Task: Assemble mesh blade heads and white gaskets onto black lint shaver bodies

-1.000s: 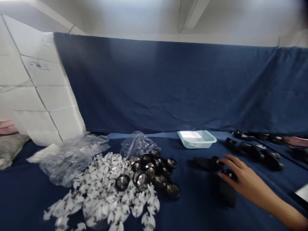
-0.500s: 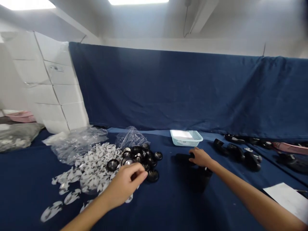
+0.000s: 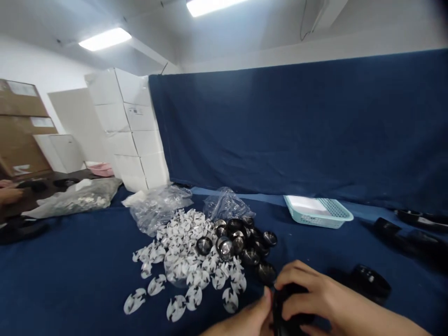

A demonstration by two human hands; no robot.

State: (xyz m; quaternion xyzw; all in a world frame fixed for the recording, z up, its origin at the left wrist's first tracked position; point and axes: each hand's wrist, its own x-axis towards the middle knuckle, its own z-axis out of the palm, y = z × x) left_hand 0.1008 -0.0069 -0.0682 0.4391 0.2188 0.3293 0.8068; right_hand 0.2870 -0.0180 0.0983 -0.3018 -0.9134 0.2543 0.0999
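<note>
**Black piece (image 3: 278, 317) caught between two hands at the bottom edge**

Far left, another person's hand (image 3: 10, 195) just shows at the border, with brown cartons (image 3: 21, 140) stacked behind it. Next along, a pink basket (image 3: 102, 170), and in front of that a bulging clear bag (image 3: 84, 198) of pale parts, then a tall stack of white boxes (image 3: 129, 135) up against the blue curtain (image 3: 297, 126).

Into the middle we go: crumpled plastic (image 3: 157, 210) at the back, and in front of it a great spill of white parts (image 3: 191, 252) over the dark blue cloth (image 3: 87, 280). Crowding their right side, a heap of black round caps (image 3: 226, 247), its nearest ones just beside the fingers!

And here's the action, low and right of centre. The left hand (image 3: 255, 315) has its thumb against the piece; its other fingers are mostly hidden, so there's no telling how tight that hold is. The right hand (image 3: 315, 296) has fingers curled closely over it, gripping, covering much of it from view.

Beyond, a pale-blue basket (image 3: 318, 220) bears white paper (image 3: 306, 204). A lone black part (image 3: 370, 282) sits just past the right forearm, and more black parts (image 3: 413, 242) lie blurred at far right.
</note>
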